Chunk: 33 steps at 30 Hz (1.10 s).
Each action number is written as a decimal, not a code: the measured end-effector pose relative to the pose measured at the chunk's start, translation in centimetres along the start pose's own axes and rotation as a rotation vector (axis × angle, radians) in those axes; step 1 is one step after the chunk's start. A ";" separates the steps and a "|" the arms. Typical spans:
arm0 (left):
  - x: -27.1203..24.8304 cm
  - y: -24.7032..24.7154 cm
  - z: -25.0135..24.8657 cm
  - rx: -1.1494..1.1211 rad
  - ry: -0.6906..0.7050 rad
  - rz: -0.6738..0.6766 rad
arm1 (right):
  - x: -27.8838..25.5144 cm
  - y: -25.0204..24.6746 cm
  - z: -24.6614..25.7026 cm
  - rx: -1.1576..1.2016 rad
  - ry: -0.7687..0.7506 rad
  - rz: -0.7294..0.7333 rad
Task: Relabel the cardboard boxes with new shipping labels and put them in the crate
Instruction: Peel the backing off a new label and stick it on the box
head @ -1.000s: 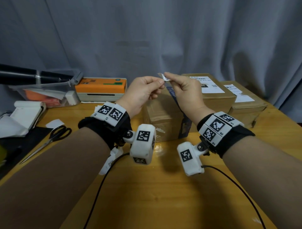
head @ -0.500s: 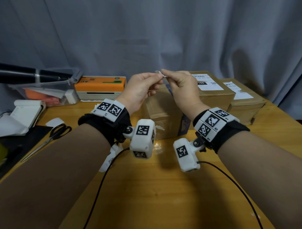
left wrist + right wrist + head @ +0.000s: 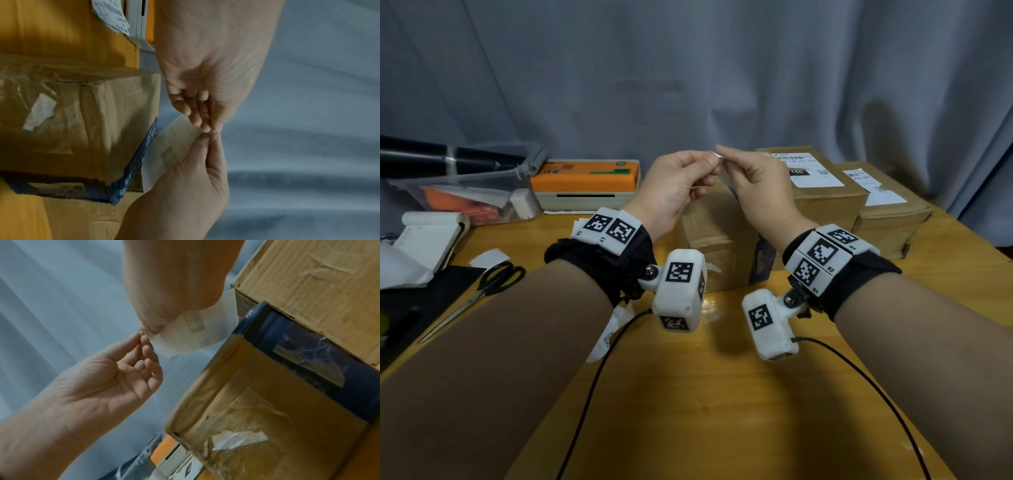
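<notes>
Both hands raised above cardboard box (image 3: 717,240) — left hand (image 3: 674,192), right hand (image 3: 756,186) each pinching shipping label (image 3: 197,331) corner.

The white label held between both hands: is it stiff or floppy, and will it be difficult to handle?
Probably floppy: the label curves below the right hand. Likely very light, since fingertip pinches carry it. The left hand picks at its corner, so it may be adhesive and could stick to itself.

White "150" in a black block on the far box's shipping label (image 3: 809,170); its other print is illegible.
</notes>
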<state>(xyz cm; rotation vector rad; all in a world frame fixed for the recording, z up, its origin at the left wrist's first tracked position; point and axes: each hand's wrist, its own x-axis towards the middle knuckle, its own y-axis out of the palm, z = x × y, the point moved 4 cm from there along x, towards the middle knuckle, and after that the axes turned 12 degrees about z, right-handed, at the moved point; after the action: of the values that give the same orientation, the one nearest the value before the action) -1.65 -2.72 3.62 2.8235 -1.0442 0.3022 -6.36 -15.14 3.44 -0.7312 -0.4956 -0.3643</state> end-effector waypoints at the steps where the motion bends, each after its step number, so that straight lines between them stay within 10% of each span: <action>1: 0.0 0.0 0.0 0.005 0.006 0.000 | 0.0 0.0 0.0 0.016 -0.003 0.004; 33: -0.2 -0.4 -2.1 0.669 0.255 -0.022 | 0.4 -2.0 1.5 0.145 0.001 0.099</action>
<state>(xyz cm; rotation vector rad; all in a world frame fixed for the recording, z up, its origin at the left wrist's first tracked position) -1.80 -1.92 5.63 3.2107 -0.9916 1.1698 -7.44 -15.47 5.67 -0.6128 -0.4776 -0.2341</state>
